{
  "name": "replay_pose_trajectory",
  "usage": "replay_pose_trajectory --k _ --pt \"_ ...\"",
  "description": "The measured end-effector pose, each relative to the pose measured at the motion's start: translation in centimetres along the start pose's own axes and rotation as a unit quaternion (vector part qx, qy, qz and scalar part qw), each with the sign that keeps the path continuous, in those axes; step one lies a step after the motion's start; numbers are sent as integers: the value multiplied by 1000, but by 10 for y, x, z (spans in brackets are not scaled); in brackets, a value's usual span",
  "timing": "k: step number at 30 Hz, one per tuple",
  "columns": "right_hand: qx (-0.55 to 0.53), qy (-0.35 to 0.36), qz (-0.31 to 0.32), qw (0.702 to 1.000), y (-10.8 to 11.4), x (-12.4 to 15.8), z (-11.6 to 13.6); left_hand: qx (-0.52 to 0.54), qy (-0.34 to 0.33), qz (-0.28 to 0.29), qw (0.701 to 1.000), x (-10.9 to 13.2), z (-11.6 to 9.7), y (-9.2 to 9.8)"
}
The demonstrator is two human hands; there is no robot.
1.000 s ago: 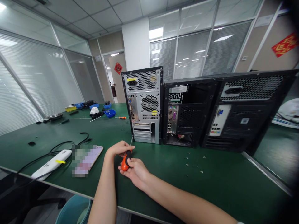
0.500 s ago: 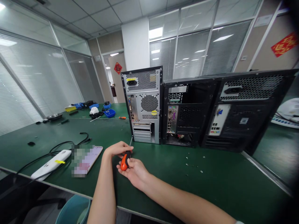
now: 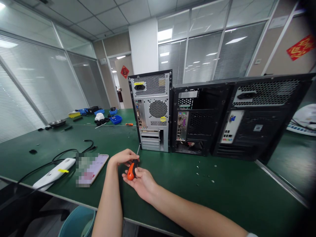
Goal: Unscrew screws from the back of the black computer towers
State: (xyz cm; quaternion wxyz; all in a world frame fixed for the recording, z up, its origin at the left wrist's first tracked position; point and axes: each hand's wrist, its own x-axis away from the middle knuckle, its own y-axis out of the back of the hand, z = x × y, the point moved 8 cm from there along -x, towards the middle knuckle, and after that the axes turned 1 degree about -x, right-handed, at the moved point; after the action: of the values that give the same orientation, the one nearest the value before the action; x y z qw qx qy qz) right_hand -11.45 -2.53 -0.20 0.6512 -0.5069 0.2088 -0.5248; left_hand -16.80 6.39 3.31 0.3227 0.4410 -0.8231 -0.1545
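An orange and black screwdriver points away from me, its shaft tip at the lower left edge of the silver-backed computer tower. The fingers of my right hand close round the handle from the right, palm turned up. My left hand bends over the front of the handle, its fingers pinched near the base of the shaft and partly hidden. The tower stands upright with its rear panel facing me. Whether the tip sits in a screw is too small to see.
Two black computer cases stand right of the tower. Small screws lie on the green table. At left are a phone, a white power strip and black cables. Blue trays and another screwdriver sit farther back.
The screwdriver handle and my fingers have shifted very slightly left and turned a little. Both hands stay on the screwdriver, and the computer cases have not moved.
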Motion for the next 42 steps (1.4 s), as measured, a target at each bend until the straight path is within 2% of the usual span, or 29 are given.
replay_pose_trajectory --k 17,25,32,42 --pt "27 11 -1 1000 -2 3 2 -21 -26 -7 999 -8 1 1" --pt "129 26 -26 991 1 5 5 -30 -34 -11 999 -8 -1 0" --pt "239 -13 -24 971 4 0 7 -30 -47 -16 998 -8 -5 0" --pt "239 -18 -4 971 3 -7 10 -51 -56 -38 996 -7 -8 4"
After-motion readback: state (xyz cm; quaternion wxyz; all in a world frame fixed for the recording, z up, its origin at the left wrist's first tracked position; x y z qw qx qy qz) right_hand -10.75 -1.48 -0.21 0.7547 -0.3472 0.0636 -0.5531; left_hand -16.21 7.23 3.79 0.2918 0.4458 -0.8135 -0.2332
